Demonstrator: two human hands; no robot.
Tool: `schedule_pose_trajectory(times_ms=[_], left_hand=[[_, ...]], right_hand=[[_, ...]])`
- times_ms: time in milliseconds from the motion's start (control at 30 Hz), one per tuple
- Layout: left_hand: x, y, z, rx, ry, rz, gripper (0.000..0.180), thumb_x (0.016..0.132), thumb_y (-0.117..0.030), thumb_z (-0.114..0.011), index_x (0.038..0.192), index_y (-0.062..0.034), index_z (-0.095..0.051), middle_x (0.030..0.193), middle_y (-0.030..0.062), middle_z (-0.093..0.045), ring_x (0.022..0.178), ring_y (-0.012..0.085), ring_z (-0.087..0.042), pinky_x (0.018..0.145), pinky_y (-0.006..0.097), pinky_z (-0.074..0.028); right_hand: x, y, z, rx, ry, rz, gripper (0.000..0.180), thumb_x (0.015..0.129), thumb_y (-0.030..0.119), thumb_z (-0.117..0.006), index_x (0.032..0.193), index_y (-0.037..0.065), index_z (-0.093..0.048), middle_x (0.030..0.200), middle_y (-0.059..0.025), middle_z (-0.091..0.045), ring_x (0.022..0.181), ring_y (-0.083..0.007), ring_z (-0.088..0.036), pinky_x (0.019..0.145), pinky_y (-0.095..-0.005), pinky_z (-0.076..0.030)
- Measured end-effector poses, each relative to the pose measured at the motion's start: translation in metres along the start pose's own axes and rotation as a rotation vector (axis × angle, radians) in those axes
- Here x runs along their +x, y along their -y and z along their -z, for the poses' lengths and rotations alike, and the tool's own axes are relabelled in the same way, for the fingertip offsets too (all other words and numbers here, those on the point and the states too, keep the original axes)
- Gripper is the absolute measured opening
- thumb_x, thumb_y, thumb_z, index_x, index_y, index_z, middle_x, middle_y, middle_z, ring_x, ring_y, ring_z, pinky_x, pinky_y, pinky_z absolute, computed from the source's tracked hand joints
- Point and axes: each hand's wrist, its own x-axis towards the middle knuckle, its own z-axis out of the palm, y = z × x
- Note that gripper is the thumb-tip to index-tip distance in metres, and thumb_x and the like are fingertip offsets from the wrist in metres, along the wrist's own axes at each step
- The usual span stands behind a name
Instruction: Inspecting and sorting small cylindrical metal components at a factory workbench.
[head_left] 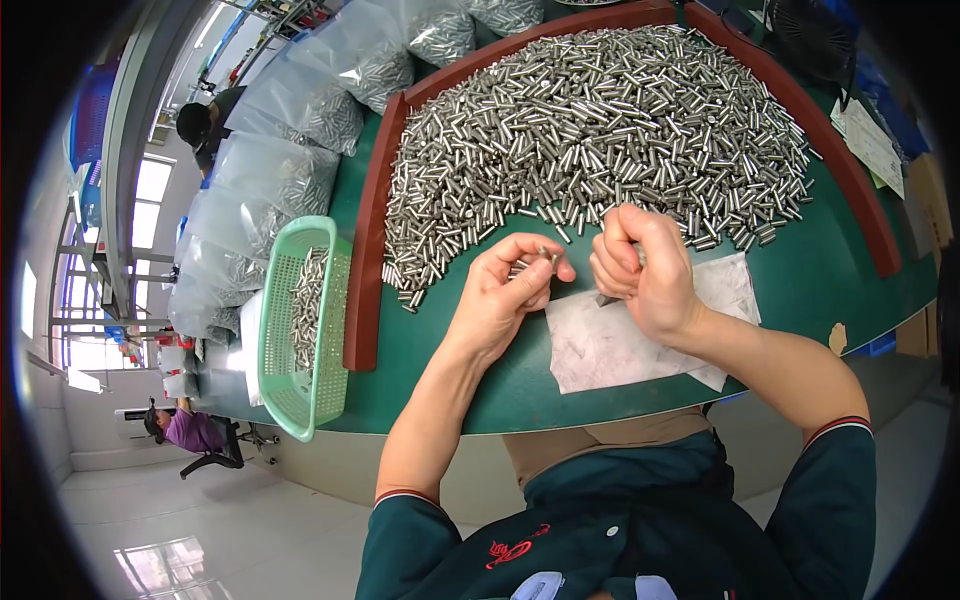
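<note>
A wide heap of short silver metal pins (600,130) covers the far part of the green table (440,400). At the near edge of that heap is my left hand (505,285), its thumb and fingers closed on a few metal pins. My right hand (650,270) is curled into a fist just to the right, above a smudged white cloth (600,350). A dark tip pokes out below this fist, but the fingers hide the rest of what it grips. Apart from each other, both hands stay over the table.
Dark red wooden bars (378,240) border the heap. Left of them stands a green plastic basket (325,400) with pins inside. Clear plastic bags of pins (310,115) line the table's left side. Papers (868,140) lie at the right. Two people are in the background.
</note>
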Motion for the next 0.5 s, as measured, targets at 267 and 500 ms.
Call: schedule_pose_trajectory(times_ms=[267, 500], left_hand=[[0.0035, -0.0059, 0.0055, -0.314, -0.003, 0.200, 0.029, 0.089, -0.018, -0.043, 0.104, 0.0061, -0.049, 0.083, 0.0136, -0.058, 0.049, 0.0049, -0.034, 0.044, 0.018, -0.028], [0.0029, -0.0071, 0.0076, -0.345, -0.044, 0.246, 0.034, 0.091, -0.024, -0.039, 0.105, 0.0062, -0.046, 0.083, 0.0146, -0.059, 0.049, 0.0056, -0.033, 0.044, 0.018, -0.028]], right_hand=[[0.0012, 0.0004, 0.0006, 0.007, -0.002, -0.009, 0.038, 0.087, 0.026, -0.031, 0.053, 0.010, -0.027, 0.042, 0.0020, -0.023, 0.037, -0.0073, -0.017, 0.038, -0.0238, -0.015], [0.0019, 0.0005, 0.0003, 0.031, 0.012, 0.002, 0.036, 0.087, 0.023, -0.031, 0.053, 0.010, -0.027, 0.043, 0.0025, -0.024, 0.037, -0.0067, -0.017, 0.037, -0.0234, -0.016]])
